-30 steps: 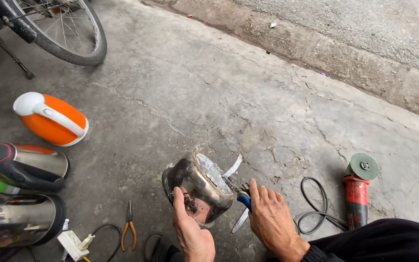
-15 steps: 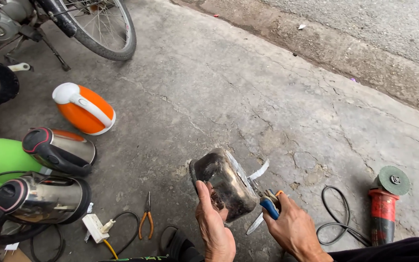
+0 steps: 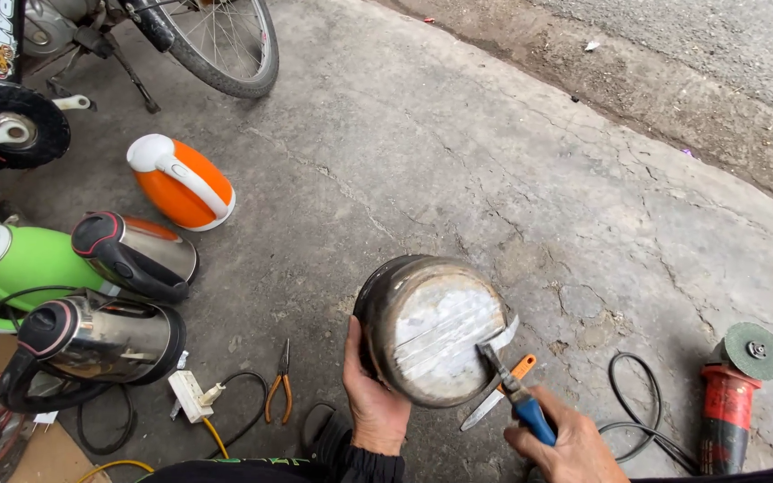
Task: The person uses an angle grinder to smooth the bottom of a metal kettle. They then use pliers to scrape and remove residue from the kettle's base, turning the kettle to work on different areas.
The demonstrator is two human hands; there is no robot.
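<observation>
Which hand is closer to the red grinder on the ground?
The right hand. It holds blue-handled pliers just left of the red grinder, while the left hand grips the metal pot farther away.

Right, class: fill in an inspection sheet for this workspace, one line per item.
Surface: cracked concrete floor.
Job's things: metal pot, base up; blue-handled pliers at its rim.
Clutter: four kettles, e.g. orange kettle; orange pliers; grinder.
Hands: left hand steadies the pot; right hand grips the pliers.
Cables: black cord by grinder; plug with wire.
Surroundings: bicycle wheel, kerb.
</observation>
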